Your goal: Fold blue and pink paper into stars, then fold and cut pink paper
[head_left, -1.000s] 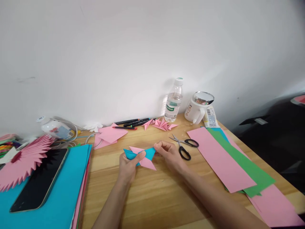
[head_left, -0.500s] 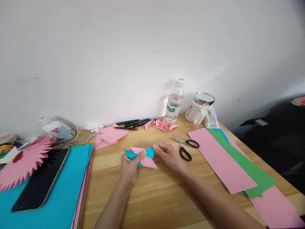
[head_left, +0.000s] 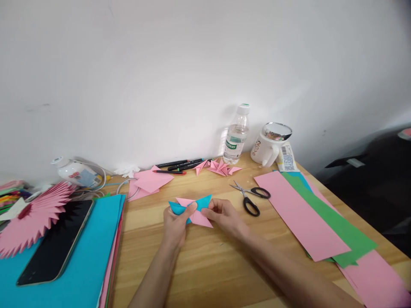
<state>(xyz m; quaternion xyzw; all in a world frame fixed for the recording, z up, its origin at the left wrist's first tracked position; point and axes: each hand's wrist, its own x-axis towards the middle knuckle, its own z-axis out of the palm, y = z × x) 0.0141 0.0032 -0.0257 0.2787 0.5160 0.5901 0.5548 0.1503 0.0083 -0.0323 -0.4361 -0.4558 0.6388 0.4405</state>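
Note:
A folded paper piece in pink and blue, with pointed corners sticking out, is held between my two hands just above the wooden table. My left hand pinches its left half, the thumb pressed on the middle. On the other side, my right hand grips the right part, thumb on the edge below the blue upper point. Fingers under the paper are hidden. Open scissors with black handles lie right of my right hand.
Pink and green paper strips cover the right side. A water bottle, a mug, pens and pink folded pieces line the wall. At left, a phone and pink pleated paper rest on blue sheets.
My right thumb has slid down and left from the blue upper corner toward the paper's middle, leaving that blue point uncovered. My left hand keeps its hold almost unmoved.

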